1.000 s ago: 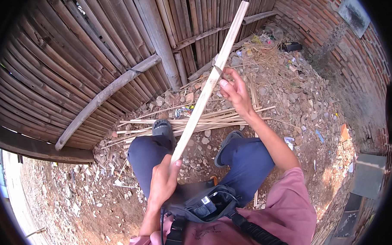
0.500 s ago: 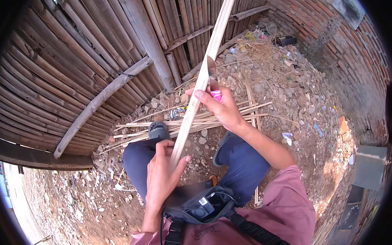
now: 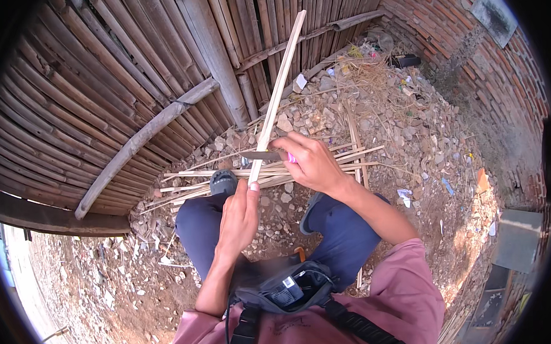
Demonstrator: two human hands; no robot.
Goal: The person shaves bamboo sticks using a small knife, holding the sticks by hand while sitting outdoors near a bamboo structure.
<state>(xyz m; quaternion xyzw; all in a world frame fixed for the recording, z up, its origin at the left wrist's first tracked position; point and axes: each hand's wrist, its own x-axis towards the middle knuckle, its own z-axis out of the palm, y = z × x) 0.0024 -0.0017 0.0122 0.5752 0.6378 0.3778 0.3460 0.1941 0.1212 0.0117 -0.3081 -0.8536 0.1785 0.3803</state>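
Note:
A long pale bamboo strip (image 3: pixel 280 90) slants up and away from me, its near end pinched in my left hand (image 3: pixel 239 217). My right hand (image 3: pixel 312 161) is closed around the pink handle of a knife (image 3: pixel 260 155). The dark blade lies across the strip, a little beyond my left fingertips. Most of the handle is hidden by my right fingers. Below the hands, a loose bundle of split bamboo strips (image 3: pixel 196 173) lies on the ground near my shoe (image 3: pixel 223 182).
A bamboo-pole wall (image 3: pixel 96 87) with a curved crossbar (image 3: pixel 141 140) rises on the left. On the right stands a brick wall (image 3: pixel 466 62). Rubble (image 3: pixel 407 131) and litter cover the ground. A dark open pouch (image 3: pixel 292 289) hangs at my waist.
The strip has dropped nearer to me and its near part stands steeper. My left hand has moved up and forward; my right hand has turned, bringing the blade crosswise over the strip.

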